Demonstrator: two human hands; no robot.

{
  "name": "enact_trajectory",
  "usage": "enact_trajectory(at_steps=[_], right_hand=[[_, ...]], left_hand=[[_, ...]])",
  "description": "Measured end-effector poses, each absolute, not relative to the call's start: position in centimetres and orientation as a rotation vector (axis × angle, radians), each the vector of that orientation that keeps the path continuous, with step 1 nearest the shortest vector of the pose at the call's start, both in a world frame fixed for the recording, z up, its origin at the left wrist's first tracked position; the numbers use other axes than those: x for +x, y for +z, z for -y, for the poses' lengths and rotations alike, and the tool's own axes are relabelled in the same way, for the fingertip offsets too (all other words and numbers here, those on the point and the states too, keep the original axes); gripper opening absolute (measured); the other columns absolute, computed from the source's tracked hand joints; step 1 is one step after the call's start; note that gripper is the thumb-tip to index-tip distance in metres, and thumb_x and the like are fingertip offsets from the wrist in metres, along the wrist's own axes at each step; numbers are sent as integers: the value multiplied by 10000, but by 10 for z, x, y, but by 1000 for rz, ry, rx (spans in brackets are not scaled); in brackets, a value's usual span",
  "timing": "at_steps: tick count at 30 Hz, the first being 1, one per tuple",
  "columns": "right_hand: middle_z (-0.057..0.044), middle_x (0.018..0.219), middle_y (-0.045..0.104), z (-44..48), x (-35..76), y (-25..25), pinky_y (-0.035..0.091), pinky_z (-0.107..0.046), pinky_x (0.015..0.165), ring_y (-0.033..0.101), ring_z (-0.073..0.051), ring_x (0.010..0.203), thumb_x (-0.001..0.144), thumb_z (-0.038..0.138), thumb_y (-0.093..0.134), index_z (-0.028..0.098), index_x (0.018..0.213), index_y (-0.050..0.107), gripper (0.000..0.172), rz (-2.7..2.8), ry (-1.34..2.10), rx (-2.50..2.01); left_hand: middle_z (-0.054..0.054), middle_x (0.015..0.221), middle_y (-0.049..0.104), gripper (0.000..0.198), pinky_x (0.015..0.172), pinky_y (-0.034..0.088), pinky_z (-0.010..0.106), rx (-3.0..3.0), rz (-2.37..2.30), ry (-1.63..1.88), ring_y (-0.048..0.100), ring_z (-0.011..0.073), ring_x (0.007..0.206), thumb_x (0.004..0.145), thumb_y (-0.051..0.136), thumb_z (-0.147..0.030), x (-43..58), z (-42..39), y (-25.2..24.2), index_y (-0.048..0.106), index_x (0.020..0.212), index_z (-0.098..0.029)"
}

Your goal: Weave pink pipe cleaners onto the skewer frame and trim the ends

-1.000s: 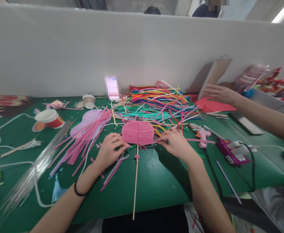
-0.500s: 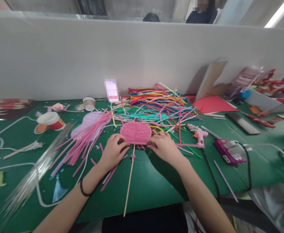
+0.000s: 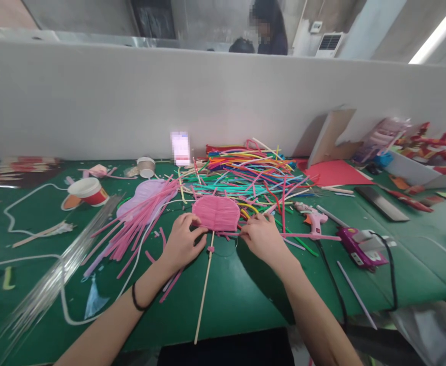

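Observation:
A pink rounded panel point(image 3: 217, 213) lies at the middle, with a thin wooden stick point(image 3: 204, 295) running down from its lower edge and a small pink bead-like piece point(image 3: 211, 249) near the stick's top. My left hand point(image 3: 186, 239) has its fingers curled at the panel's lower left edge, thumb and fingertips on either side of the corner. Just off the lower right edge, my right hand point(image 3: 259, 231) pinches a long pink pipe cleaner point(image 3: 310, 237), which stretches to the right. A bundle of pink pipe cleaners point(image 3: 131, 231) rests over a lilac shape point(image 3: 141, 195) at left.
Loose colourful pipe cleaners point(image 3: 245, 162) are heaped behind the panel. To the right are a pink glue gun point(image 3: 316, 222), a purple power strip point(image 3: 360, 248) and black cables. A paper cup point(image 3: 89, 191), clear sticks point(image 3: 66, 259) and a white cable lie left.
The view has shifted slightly, so things sit lower. My right hand has moved a little away from the panel's edge, and the long pink pipe cleaner reaches further right.

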State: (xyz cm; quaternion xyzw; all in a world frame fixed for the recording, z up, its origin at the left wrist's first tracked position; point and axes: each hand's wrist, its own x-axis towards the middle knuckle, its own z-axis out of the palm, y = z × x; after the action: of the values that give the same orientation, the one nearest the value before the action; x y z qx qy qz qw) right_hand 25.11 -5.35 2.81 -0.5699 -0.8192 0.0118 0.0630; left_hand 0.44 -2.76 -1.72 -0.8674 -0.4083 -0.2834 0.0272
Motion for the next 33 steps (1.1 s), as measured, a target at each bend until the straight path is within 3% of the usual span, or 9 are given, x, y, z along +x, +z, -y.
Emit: enact_trajectory(at_steps=[7,13,24,33], right_hand=[[-59,880,719,51,247,27,321,-416,914,550,-244,948,900,251,585,238,923,717,135,2423,69,-1586],[-41,856,710,49,244,20,351,-367,858,541,-221,902,895,259,606,219,862,686,96,2379,138,-1465],[-55,924,690,44,234,2,376,-385,876,541,-237,972,897,247,593,213,927,691,108,2409,166,-1444],[-78,1010,643,45,234,4,437,-304,872,578,-192,999,913,237,562,185,980,676,142,2377,255,-1384]], left_hand=[[95,1037,558,139,947,436,490,-2704,1245,-884,477,277,1081,869,608,-287,6,27,-18,720,930,-232],[93,1044,549,140,940,450,463,-2753,1231,-913,469,269,1088,883,598,-286,7,25,-20,716,929,-227],[117,1061,548,149,931,452,453,-2770,1199,-799,515,260,1046,939,439,-198,2,23,-17,583,912,-172],[127,1154,483,167,973,457,428,-2711,1307,-875,533,243,1124,970,359,-213,-15,17,-15,521,947,-179]])
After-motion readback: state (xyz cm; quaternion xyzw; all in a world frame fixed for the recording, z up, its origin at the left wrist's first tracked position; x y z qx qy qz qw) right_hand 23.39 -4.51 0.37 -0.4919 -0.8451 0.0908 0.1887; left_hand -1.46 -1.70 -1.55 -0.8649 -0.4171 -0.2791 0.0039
